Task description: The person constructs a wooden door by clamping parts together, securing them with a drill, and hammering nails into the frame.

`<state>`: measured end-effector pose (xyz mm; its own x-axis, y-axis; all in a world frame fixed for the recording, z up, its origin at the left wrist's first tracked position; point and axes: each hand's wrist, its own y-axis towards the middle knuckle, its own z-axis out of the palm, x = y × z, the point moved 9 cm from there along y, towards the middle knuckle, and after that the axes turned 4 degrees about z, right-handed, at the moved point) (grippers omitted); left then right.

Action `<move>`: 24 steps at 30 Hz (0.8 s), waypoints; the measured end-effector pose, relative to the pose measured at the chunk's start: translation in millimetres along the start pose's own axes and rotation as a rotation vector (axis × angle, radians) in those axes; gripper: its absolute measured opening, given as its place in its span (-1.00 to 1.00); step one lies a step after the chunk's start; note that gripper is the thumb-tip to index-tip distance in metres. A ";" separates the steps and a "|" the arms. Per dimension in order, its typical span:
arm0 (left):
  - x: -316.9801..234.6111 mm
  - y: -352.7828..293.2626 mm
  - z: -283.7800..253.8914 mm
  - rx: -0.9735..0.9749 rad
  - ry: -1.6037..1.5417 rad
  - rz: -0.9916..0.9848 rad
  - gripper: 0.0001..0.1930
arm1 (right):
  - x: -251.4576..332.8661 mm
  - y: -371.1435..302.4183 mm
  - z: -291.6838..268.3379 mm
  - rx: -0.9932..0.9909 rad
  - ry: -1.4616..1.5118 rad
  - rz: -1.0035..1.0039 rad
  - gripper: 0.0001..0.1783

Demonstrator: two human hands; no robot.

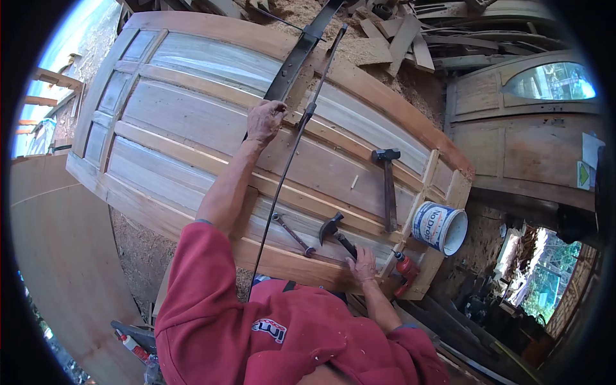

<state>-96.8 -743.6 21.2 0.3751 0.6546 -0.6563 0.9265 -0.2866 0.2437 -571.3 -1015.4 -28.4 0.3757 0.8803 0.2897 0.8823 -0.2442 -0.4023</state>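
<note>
A large panelled wooden door lies flat in front of me. My left hand is closed on a dark flat metal bar that crosses the door toward the far edge. Beside it a long thin rod runs from the far side down to my body. My right hand is at the near edge, its fingers around the handle end of a claw hammer. A wrench lies left of that hammer. Farther right rests a sledgehammer with a dark head.
A white and blue bucket lies on its side at the door's right end, next to a red tool. Scrap wood and shavings are piled beyond. Another door stands at the right, and a wooden panel is at the left.
</note>
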 end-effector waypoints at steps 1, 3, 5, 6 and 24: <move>12.0 3.8 12.9 0.094 -0.043 -0.058 -0.80 | -2.4 4.2 10.3 0.068 -0.031 0.034 -0.49; 13.6 11.5 16.7 0.139 0.108 0.089 -0.87 | -2.5 4.3 19.0 0.123 -0.026 0.095 -0.60; 12.0 17.7 20.9 0.191 0.226 0.183 -0.89 | 5.6 5.6 5.0 0.088 0.034 0.132 -0.69; 11.8 18.7 26.3 0.225 0.268 0.203 -0.89 | 11.3 3.1 0.9 0.131 0.066 0.156 -0.69; 30.6 38.2 45.1 0.276 0.338 0.260 -0.82 | 131.4 146.4 -49.8 -0.013 0.868 0.155 -0.71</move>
<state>-51.2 -766.1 -21.8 0.6231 0.7138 -0.3198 0.7762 -0.6146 0.1406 -378.6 -955.7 -6.0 0.5693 0.2186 0.7925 0.8050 -0.3443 -0.4832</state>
